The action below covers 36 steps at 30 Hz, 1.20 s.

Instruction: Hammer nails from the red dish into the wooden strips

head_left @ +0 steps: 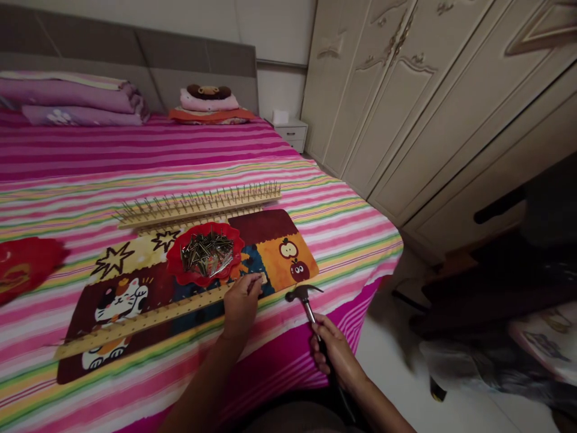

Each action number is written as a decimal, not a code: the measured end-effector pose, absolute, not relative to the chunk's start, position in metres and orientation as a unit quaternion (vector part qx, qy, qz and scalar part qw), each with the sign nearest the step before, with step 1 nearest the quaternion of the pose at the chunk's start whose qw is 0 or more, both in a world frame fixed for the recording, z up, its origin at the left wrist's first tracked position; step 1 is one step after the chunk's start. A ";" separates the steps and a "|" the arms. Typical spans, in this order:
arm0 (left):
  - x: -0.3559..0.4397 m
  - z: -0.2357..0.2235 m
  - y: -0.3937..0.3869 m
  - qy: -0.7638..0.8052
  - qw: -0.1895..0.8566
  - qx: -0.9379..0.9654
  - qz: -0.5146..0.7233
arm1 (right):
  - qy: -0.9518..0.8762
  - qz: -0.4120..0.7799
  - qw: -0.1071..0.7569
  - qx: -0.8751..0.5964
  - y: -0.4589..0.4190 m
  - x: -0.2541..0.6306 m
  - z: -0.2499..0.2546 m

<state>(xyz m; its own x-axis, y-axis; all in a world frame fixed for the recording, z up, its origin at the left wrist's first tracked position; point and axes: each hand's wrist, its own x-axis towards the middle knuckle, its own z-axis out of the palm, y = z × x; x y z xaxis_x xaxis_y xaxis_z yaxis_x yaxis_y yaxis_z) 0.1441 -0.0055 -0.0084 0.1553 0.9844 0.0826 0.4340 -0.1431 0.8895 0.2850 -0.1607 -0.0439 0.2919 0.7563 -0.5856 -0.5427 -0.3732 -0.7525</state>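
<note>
My right hand (333,349) is wrapped round the handle of a claw hammer (309,311), its head raised just right of the wooden strip. My left hand (242,302) rests at the right end of that wooden strip (171,311), thumb and fingers pinched together; whatever is between them is too small to make out. Holes or nail heads dot the strip, and a few thin nails show at its left end. Behind it a scalloped red bowl (172,263) holds a heap of nails (207,252). Both stand on a patterned mat (270,246).
Farther back lie wooden strips bristling with nails (202,207). A red dish (27,264) sits at the left on the striped bedspread (342,222). Folded bedding (81,99) is by the headboard. The bed's edge drops to the floor at right, before a wardrobe (383,108).
</note>
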 end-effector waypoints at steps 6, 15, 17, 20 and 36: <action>0.145 -0.011 -0.005 0.535 0.311 0.709 0.338 | -0.090 0.586 0.552 -0.587 -0.161 0.285 -0.045; 0.148 -0.018 -0.005 0.527 0.241 0.746 0.327 | -0.102 0.570 0.548 -0.604 -0.162 0.283 -0.047; 0.148 -0.018 -0.006 0.518 0.227 0.758 0.323 | -0.115 0.564 0.548 -0.607 -0.162 0.282 -0.044; 0.147 -0.018 -0.006 0.514 0.218 0.765 0.322 | -0.164 0.545 0.547 -0.613 -0.158 0.280 -0.032; 0.149 -0.015 -0.009 0.524 0.173 0.790 0.267 | -0.557 0.297 0.413 -0.656 -0.120 0.285 0.048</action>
<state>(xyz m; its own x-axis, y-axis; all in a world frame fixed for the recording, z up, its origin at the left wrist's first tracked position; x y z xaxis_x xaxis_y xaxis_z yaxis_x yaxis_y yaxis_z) 0.1489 -0.0088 -0.0153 0.3079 0.9205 0.2407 0.7353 -0.3908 0.5538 0.2846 -0.1196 0.0478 0.2031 0.9766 0.0707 0.4852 -0.0377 -0.8736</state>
